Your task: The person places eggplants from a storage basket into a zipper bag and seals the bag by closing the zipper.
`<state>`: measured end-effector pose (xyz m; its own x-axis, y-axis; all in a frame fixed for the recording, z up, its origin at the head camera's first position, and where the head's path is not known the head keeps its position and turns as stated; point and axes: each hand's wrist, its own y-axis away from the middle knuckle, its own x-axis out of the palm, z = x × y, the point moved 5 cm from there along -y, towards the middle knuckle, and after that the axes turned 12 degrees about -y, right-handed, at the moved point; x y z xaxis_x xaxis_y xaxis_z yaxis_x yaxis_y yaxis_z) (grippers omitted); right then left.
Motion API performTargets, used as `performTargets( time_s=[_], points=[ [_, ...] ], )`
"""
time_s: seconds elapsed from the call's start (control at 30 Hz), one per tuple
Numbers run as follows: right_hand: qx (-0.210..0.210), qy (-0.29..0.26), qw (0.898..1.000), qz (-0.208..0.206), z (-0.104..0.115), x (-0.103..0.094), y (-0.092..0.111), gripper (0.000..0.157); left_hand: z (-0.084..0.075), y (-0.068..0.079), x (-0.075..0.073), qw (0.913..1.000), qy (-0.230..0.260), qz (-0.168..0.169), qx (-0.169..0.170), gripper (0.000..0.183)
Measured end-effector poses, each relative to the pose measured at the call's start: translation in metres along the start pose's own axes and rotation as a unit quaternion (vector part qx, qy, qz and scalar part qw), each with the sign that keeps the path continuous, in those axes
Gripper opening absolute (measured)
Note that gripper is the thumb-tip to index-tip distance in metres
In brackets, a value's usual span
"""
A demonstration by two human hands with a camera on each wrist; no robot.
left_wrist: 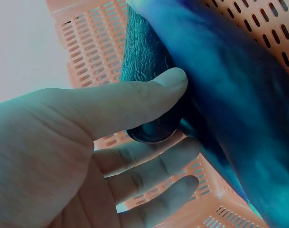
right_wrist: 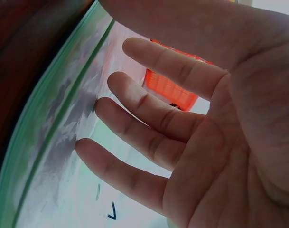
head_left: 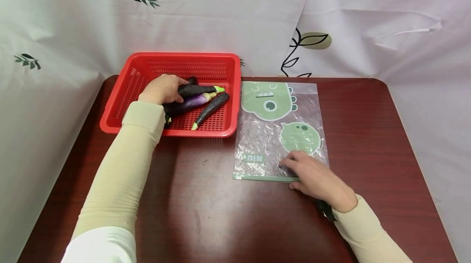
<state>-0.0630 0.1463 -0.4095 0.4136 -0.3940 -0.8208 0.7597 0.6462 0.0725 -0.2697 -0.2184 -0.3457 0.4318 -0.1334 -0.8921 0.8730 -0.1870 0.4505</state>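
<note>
Pinching a dark eggplant point(head_left: 198, 90) by its end in the upper-left basket point(head_left: 173, 133), the left hand point(head_left: 163, 88) might let it swivel loose; the right hand point(head_left: 314, 175), fingers relaxed, might crease the bag point(head_left: 272, 136) right of centre.

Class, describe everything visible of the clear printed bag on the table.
The bag looks like thin, glossy, crinkled clear plastic. It lies flat on the reddish-brown table, right of the red basket. Green cartoon shapes and a label are printed on it. A green strip edges its near side, pale slider at the left end; whether sealed is unclear. The right hand is over its near right corner, apparently touching.
</note>
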Motion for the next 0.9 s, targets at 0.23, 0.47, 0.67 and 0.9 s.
performTargets(
  time_s=[0.23,0.47,0.67,0.9],
  points=[
    [-0.002,0.004,1.0,-0.005,0.0002,0.0008,-0.0004,0.051,-0.0005,0.0011,-0.0003,0.9999,0.007,-0.009,-0.001,0.061],
    [0.001,0.008,1.0,-0.004,-0.0007,0.0021,-0.0019,0.051,-0.0004,0.0005,-0.0024,0.9997,0.004,-0.02,0.015,0.059],
    [-0.001,0.011,1.0,-0.006,-0.0006,0.0022,-0.0033,0.046,0.0015,-0.0014,-0.003,0.999,-0.005,-0.034,0.027,0.046],
    [-0.022,0.015,1.0,-0.012,-0.0003,0.0001,-0.0036,0.038,0.002,-0.001,-0.006,0.9983,0.001,-0.053,0.025,0.029]
  ],
)
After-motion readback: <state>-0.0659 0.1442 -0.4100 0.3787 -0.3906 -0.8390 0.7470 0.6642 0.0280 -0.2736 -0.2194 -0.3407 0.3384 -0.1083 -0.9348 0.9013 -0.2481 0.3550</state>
